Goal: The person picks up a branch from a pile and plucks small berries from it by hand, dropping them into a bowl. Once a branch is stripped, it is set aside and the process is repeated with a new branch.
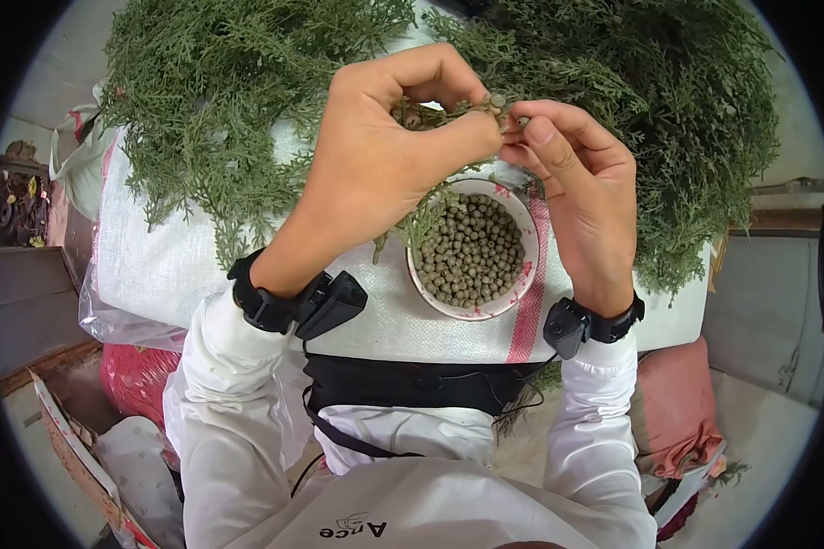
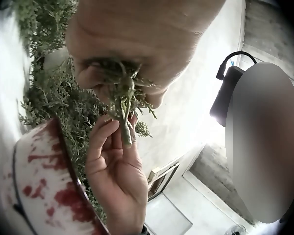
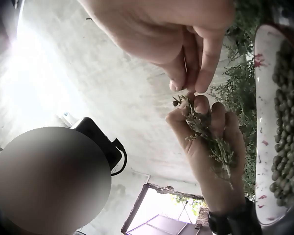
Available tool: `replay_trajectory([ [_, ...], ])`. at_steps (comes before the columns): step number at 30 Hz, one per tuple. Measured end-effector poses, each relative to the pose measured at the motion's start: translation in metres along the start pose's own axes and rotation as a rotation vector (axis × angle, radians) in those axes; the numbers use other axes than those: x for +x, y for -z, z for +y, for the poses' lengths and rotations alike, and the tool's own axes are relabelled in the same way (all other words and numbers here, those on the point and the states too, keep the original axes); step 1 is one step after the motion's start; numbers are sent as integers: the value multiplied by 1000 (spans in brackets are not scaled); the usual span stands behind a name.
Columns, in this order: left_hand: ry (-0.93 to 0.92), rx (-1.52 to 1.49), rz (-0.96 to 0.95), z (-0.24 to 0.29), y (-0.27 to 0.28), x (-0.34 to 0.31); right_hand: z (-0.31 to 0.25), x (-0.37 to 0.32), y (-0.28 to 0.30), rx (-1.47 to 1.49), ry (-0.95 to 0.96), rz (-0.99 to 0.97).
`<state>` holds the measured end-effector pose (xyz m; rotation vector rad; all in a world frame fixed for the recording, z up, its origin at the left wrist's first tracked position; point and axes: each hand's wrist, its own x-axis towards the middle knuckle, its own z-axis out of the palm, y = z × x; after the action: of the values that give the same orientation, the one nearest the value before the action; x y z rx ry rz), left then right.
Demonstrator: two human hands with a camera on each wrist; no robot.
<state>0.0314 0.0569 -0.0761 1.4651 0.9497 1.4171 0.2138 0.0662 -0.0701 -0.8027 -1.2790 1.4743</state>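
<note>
My left hand grips a small green evergreen sprig, its stem passing across the palm and its tip at the thumb and fingertips. Close against those fingertips, my right hand pinches a tiny greenish round cone between thumb and forefinger. In the right wrist view another little round cone shows at the sprig's tip. Both hands are raised over the far side of a white bowl with red marks. Brownish-green round cones fill much of the bowl.
Evergreen branches are heaped at the back left and back right. Under the bowl lies a white woven sheet with a red stripe. A red bag sits at the lower left, a pinkish cloth at the lower right.
</note>
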Motion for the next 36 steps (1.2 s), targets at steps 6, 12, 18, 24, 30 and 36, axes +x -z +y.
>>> replay_trajectory([
  [6,32,22,-32,7,0,-1,0,-2,-3,-17,6,32],
  [12,10,84,-8,6,-2,-2,1,-2,-3,-31,8,44],
  [18,2,107,16,6,-2,-3,2,-2,-3,-43,27,37],
  [24,-27,146,28,8,-2,-3,1,-2,-3,-67,63,28],
  [30,-24,170,8,5,0,-3,-4,-5,-5,-168,119,39],
  [36,-44,228,-12,4,1,-4,-5,-5,-5,-326,231,57],
])
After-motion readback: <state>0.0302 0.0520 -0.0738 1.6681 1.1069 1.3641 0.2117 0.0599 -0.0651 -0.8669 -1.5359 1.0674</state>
